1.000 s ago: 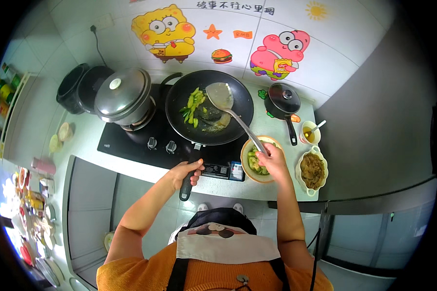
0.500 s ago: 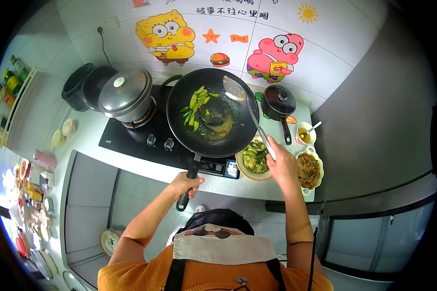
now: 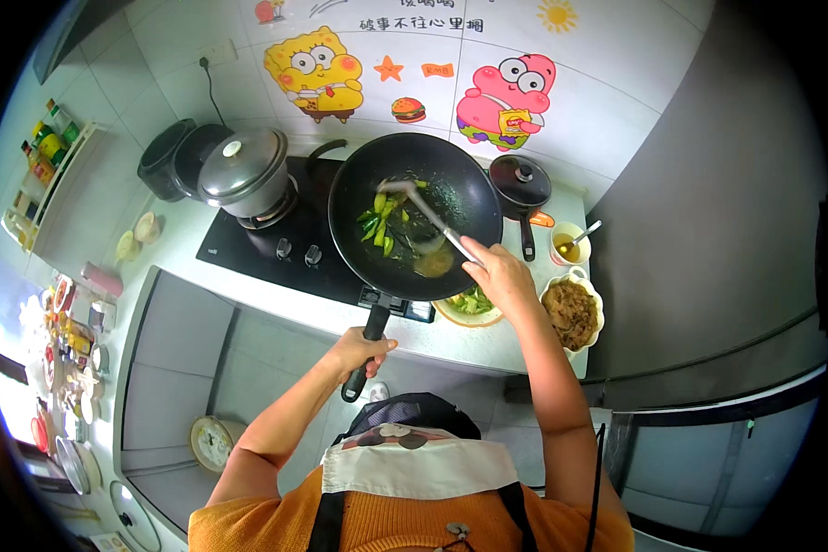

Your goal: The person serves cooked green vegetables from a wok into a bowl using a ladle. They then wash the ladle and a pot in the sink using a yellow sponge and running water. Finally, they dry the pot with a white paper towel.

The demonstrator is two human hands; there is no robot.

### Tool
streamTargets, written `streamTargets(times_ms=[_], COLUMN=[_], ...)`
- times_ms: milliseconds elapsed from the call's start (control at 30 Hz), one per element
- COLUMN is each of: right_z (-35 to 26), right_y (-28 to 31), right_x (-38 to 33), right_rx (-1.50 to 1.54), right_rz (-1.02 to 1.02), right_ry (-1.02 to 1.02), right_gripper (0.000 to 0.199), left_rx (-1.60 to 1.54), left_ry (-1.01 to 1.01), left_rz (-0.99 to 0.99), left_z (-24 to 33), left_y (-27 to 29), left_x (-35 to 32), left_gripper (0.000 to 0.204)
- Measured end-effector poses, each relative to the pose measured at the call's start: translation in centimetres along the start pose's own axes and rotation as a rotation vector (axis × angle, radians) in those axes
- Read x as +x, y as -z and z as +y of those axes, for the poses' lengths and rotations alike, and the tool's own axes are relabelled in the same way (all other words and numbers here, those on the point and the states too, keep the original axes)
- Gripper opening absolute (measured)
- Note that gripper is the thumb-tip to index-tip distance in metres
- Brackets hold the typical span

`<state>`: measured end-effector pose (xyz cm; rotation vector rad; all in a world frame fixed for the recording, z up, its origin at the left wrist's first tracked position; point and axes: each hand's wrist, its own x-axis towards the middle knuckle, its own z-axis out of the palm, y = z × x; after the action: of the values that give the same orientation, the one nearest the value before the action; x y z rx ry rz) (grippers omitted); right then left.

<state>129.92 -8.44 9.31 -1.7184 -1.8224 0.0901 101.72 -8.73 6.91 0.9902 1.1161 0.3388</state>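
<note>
Head view: I have my left grip [image 3: 359, 351] wrapped around the handle [image 3: 378, 322] of a black wok [image 3: 469, 202], which is over the stove [image 3: 313, 276]. My right grip [image 3: 501, 274] holds a metal spatula [image 3: 450, 234] slanting into it; green vegetables [image 3: 378, 225] lie left of the wok's centre.

Left hand [image 3: 359, 354] curled closed, nearer, thumb [image 3: 388, 345] pointing right, left forearm [image 3: 296, 405] slanting far and right, right hand [image 3: 501, 276] closed, farther, right forearm [image 3: 547, 354] slanting far and left.

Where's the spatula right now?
In the head view, the spatula is in the right hand, slanting up and left into the wok, its blade beside the greens.
</note>
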Motion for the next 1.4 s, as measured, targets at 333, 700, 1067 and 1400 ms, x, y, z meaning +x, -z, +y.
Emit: streamTargets(times_ms=[333, 700, 1067, 1400], right_z=[3.4, 5.2, 8.4, 9.4], right_y=[5.7, 2.1, 4.6, 7.6], right_x=[-8.7, -3.0, -6.4, -8.7], right_rx=[-0.181, 0.356, 0.178, 0.162], right_rz=[-0.099, 0.104, -0.043, 0.047], right_ry=[0.018, -0.138, -0.135, -0.139], right_gripper=[0.035, 0.031, 0.032, 0.029], left_rx=[0.093, 0.102, 0.177, 0.34], left_ry=[-0.069, -0.116, -0.152, -0.198], left_rz=[0.12, 0.148, 0.188, 0.283], left_z=[-0.5, -1.2, -2.6, -3.3], left_y=[-2.2, -4.8, -6.4, -6.8], left_x=[1.4, 1.1, 1.7, 2.2], left_gripper=[0.025, 0.026, 0.027, 0.03])
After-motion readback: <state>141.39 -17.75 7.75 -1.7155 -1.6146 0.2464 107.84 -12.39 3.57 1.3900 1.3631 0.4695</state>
